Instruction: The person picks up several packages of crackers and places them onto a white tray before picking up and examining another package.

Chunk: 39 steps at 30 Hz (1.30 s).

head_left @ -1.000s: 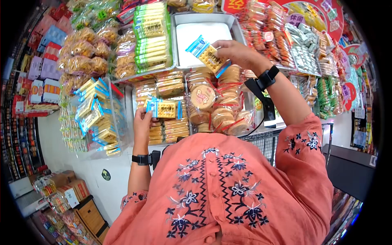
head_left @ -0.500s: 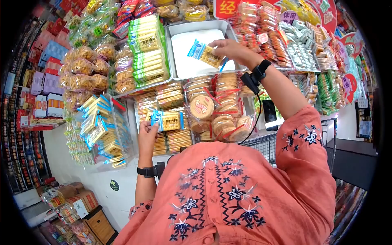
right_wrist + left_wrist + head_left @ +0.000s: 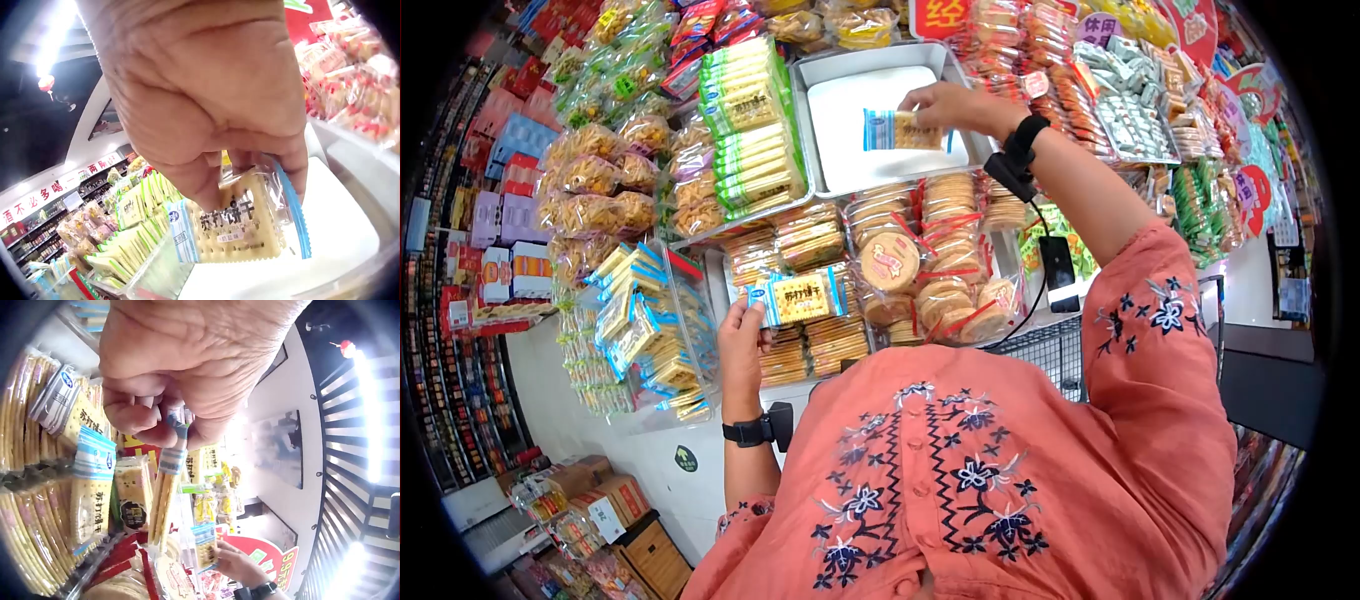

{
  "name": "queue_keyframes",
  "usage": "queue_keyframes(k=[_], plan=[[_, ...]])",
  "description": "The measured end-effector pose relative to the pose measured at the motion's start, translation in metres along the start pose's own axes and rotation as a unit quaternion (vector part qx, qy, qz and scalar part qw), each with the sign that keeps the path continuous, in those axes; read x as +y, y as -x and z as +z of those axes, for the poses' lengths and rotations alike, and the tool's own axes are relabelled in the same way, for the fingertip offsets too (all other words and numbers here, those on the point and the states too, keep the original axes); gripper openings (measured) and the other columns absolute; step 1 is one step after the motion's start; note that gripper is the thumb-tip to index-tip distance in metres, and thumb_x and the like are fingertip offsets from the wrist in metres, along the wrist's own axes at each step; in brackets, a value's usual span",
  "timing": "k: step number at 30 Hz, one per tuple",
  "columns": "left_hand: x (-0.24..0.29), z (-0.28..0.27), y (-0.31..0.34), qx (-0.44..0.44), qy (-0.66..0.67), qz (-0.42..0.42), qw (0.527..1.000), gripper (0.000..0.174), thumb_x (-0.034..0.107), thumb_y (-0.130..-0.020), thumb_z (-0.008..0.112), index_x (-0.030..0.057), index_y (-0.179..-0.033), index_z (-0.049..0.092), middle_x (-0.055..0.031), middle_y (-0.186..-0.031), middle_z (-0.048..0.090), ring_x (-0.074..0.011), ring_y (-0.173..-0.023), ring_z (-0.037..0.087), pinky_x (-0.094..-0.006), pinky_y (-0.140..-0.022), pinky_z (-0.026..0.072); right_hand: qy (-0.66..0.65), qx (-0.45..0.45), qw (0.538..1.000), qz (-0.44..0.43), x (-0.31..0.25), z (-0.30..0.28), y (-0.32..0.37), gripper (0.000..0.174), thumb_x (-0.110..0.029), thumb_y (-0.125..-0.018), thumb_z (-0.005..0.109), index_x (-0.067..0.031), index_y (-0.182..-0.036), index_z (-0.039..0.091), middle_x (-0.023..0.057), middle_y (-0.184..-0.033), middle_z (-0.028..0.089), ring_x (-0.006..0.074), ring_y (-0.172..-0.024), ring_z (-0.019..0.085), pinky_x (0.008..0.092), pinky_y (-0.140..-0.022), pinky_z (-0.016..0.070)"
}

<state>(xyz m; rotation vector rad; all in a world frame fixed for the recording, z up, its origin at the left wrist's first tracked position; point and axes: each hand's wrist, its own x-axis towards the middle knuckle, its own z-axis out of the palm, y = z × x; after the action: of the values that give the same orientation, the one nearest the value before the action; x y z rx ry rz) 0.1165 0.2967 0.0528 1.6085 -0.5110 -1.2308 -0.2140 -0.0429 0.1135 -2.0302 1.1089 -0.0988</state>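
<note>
In the head view my right hand (image 3: 960, 108) holds a blue-ended clear packet of crackers (image 3: 890, 130) over a white-bottomed tray (image 3: 840, 168). The right wrist view has thumb and fingers gripping the upper side of this cracker packet (image 3: 237, 228), its printed face showing, close over the white bottom. My left hand (image 3: 741, 335) pinches a similar cracker packet (image 3: 805, 298) by one blue end, above stacked wrapped biscuits (image 3: 830, 340). Seen edge-on in the left wrist view, that packet (image 3: 164, 500) hangs down from the fingertips.
Green-edged cracker packets (image 3: 750, 130) fill the tray section left of the white bottom. A clear bin of blue-ended packets (image 3: 640, 310) stands at left. Round biscuits in bags (image 3: 890, 262) lie in front of the tray. A cable (image 3: 1040, 270) hangs from my right wrist.
The packet in my right hand has turned from slanting to nearly level over the tray. My left hand still holds its packet, with only a small shift.
</note>
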Motion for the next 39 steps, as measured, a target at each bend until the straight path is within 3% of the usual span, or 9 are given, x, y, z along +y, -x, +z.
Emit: queue_keyframes(k=[3, 6, 9, 12, 15, 21, 27, 33, 39], plan=[[0.008, 0.008, 0.005, -0.001, -0.003, 0.014, 1.000, 0.031, 0.025, -0.096, 0.067, 0.0022, -0.116, 0.062, 0.0047, -0.077, 0.055, -0.0049, -0.058, 0.052, -0.0204, -0.050, 0.0396, -0.017, -0.045, 0.999, 0.007, 0.017, 0.020, -0.018, 0.037, -0.019, -0.093, 0.058, -0.0084, -0.127, 0.066, 0.0110, -0.108, 0.072, 0.0194, -0.096, 0.065, 0.0349, -0.086, 0.0514], [0.005, 0.009, 0.004, -0.002, 0.000, 0.016, 1.000, 0.029, 0.026, -0.096, 0.066, 0.0057, -0.116, 0.062, 0.0046, -0.079, 0.057, -0.0055, -0.059, 0.052, -0.0215, -0.051, 0.0392, 0.007, -0.076, 0.997, 0.015, 0.016, 0.026, -0.023, 0.038, -0.019, -0.092, 0.058, -0.0079, -0.128, 0.066, 0.0120, -0.113, 0.070, 0.0215, -0.099, 0.064, 0.0354, -0.088, 0.0506], [0.002, 0.010, 0.003, 0.003, 0.004, 0.014, 1.000, 0.029, 0.026, -0.096, 0.066, 0.0059, -0.117, 0.062, 0.0049, -0.078, 0.057, -0.0054, -0.058, 0.051, -0.0208, -0.050, 0.0385, 0.000, -0.085, 0.996, 0.042, 0.021, 0.030, -0.029, 0.038, -0.018, -0.091, 0.059, -0.0085, -0.127, 0.067, 0.0115, -0.114, 0.070, 0.0215, -0.101, 0.063, 0.0353, -0.087, 0.0506], [0.005, 0.013, 0.001, -0.006, 0.017, 0.012, 1.000, 0.028, 0.026, -0.095, 0.067, 0.0063, -0.115, 0.063, 0.0053, -0.078, 0.057, -0.0053, -0.058, 0.051, -0.0201, -0.050, 0.0379, 0.043, -0.085, 0.995, -0.005, 0.033, 0.037, -0.039, 0.039, -0.017, -0.089, 0.060, -0.0091, -0.127, 0.068, 0.0118, -0.115, 0.070, 0.0220, -0.103, 0.063, 0.0352, -0.088, 0.0508], [0.009, 0.019, 0.000, 0.006, 0.007, 0.006, 1.000, 0.027, 0.026, -0.095, 0.068, 0.0071, -0.113, 0.063, 0.0054, -0.078, 0.057, -0.0051, -0.057, 0.051, -0.0198, -0.049, 0.0375, 0.017, -0.089, 0.996, 0.025, 0.028, 0.037, -0.033, 0.039, -0.015, -0.087, 0.062, -0.0067, -0.124, 0.068, 0.0134, -0.115, 0.070, 0.0250, -0.105, 0.064, 0.0363, -0.090, 0.0508], [0.014, 0.029, -0.001, -0.012, -0.001, 0.007, 1.000, 0.024, 0.026, -0.095, 0.067, 0.0088, -0.110, 0.064, 0.0059, -0.080, 0.057, -0.0050, -0.058, 0.051, -0.0193, -0.050, 0.0379, 0.061, -0.007, 0.997, -0.042, 0.054, 0.049, -0.042, 0.032, -0.011, -0.085, 0.061, -0.0021, -0.115, 0.069, 0.0154, -0.113, 0.071, 0.0299, -0.103, 0.066, 0.0391, -0.091, 0.0511], [0.014, 0.035, -0.006, -0.018, -0.014, 0.001, 1.000, 0.022, 0.025, -0.096, 0.066, 0.0077, -0.109, 0.065, 0.0059, -0.076, 0.057, -0.0034, -0.060, 0.053, -0.0188, -0.051, 0.0397, 0.068, 0.007, 0.997, -0.043, 0.069, 0.054, -0.048, 0.028, -0.008, -0.083, 0.061, -0.0009, -0.108, 0.071, 0.0156, -0.106, 0.072, 0.0273, -0.098, 0.067, 0.0375, -0.087, 0.0522], [0.014, 0.039, -0.003, -0.021, -0.030, -0.010, 0.999, 0.020, 0.026, -0.097, 0.065, 0.0087, -0.106, 0.065, 0.0061, -0.076, 0.056, -0.0034, -0.060, 0.053, -0.0191, -0.053, 0.0407, -0.008, -0.072, 0.996, 0.056, 0.056, 0.037, -0.042, 0.029, -0.013, -0.087, 0.062, -0.0027, -0.113, 0.069, 0.0101, -0.102, 0.070, 0.0213, -0.092, 0.065, 0.0354, -0.079, 0.0542], [0.010, 0.034, -0.004, -0.027, -0.033, -0.003, 0.999, 0.021, 0.026, -0.097, 0.065, 0.0072, -0.107, 0.065, 0.0060, -0.076, 0.056, -0.0033, -0.060, 0.053, -0.0193, -0.053, 0.0413, -0.149, -0.079, 0.983, 0.066, 0.061, 0.025, -0.042, 0.032, -0.016, -0.088, 0.062, -0.0033, -0.117, 0.068, 0.0093, -0.105, 0.068, 0.0191, -0.093, 0.064, 0.0332, -0.079, 0.0541]])
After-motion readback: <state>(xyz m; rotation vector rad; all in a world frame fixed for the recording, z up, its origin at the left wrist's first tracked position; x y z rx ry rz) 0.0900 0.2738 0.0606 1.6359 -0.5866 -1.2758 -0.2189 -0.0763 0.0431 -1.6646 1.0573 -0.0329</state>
